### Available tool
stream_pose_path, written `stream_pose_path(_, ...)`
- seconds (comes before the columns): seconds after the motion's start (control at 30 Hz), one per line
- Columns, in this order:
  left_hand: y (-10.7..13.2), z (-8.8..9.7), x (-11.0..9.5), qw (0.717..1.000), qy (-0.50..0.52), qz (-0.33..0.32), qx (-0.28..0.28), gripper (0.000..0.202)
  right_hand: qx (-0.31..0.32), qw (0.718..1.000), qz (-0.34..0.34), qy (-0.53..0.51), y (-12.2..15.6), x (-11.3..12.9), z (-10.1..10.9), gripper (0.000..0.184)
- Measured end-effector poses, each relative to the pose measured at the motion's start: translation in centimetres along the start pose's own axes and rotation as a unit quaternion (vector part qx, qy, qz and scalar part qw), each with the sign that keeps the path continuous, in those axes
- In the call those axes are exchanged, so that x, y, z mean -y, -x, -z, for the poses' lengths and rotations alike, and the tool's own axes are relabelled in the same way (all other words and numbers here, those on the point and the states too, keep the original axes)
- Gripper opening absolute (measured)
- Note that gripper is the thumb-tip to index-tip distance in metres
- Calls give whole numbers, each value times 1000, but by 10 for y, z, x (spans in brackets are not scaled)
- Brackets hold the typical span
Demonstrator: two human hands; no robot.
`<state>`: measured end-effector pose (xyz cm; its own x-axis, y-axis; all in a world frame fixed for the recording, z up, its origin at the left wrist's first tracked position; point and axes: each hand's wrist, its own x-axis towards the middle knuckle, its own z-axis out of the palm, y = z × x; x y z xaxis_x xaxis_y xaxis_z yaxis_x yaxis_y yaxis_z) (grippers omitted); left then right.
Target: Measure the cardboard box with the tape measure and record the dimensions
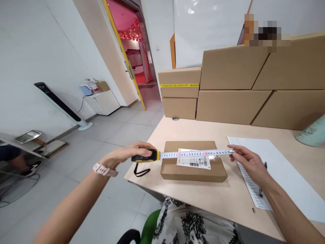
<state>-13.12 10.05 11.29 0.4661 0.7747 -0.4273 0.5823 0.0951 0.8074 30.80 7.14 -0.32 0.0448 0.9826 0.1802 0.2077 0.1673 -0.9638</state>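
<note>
A small flat cardboard box (193, 171) with a white shipping label (194, 161) lies on the light wooden table (228, 196). My left hand (132, 151) grips the black and yellow tape measure case (146, 156) just left of the box. My right hand (247, 159) pinches the end of the white tape blade (195, 154), which is stretched level across the box's top from left to right. A black wrist strap hangs from the case.
A white printed sheet (274, 169) with a pen lies under my right wrist. Large stacked cardboard boxes (233, 84) line the table's far side. A pale green bottle (312, 134) sits at the right edge. A tower fan (61, 105) and a white cabinet stand on the floor at left.
</note>
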Motion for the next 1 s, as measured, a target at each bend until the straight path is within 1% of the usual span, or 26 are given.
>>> stream_pose_path(0.1, -9, 14, 15, 1000, 1, 19, 9, 43, 43, 999, -27, 18, 0, -5, -14, 40)
stream_pose_path(0.17, -15, 19, 23, 999, 8, 26, 21, 46, 53, 998, -22, 31, 1, -6, -21, 40)
stream_pose_path(0.33, -29, 29, 37, 999, 24, 34, 34, 46, 47, 996, 35, 67, 0, -12, -26, 36)
stream_pose_path(0.53, -34, 40, 48, 998, 31, 43, 33, 46, 52, 996, 20, 70, 2, -11, -31, 37)
stream_pose_path(0.67, -35, 43, 54, 998, 26, 42, 36, 39, 51, 996, 6, 71, 4, -10, -32, 42)
stream_pose_path(0.8, -35, 42, 58, 998, 22, 40, 43, 31, 42, 996, 12, 78, 6, -17, -30, 40)
stream_pose_path(1.0, -28, 37, 60, 998, 23, 39, 53, 32, 44, 997, -2, 64, 6, -24, -30, 39)
